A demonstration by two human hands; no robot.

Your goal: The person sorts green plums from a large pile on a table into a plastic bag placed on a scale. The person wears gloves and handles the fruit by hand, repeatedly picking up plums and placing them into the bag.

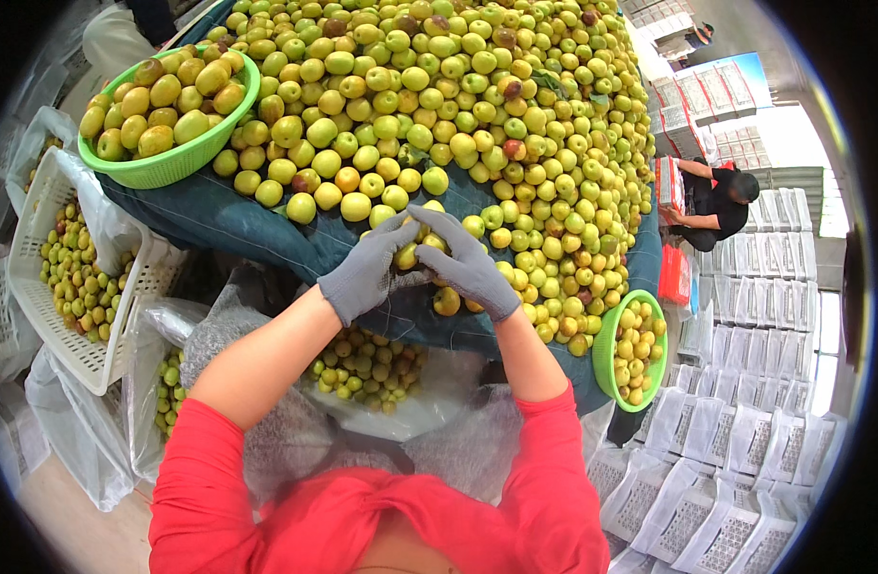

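My left hand (367, 271) and my right hand (475, 269), both in grey knit gloves, are cupped together at the near edge of the fruit heap. Between them sit a few yellow-green jujubes (406, 256), partly hidden by the fingers. A broad heap of jujubes (410, 77), some with brown or reddish skins, spreads over a dark blue cloth (281, 240) beyond the hands. Below my wrists, more jujubes (371, 366) lie in a clear plastic bag (446, 398) between my knees.
Green plastic baskets of jujubes stand at the heap's left (159, 168) and right (605, 359) edges. To the left is a white plastic crate (34, 215) holding jujubes. Bag-lined crates (758, 301) are stacked at right, where a person (726, 208) in black handles a box (668, 185).
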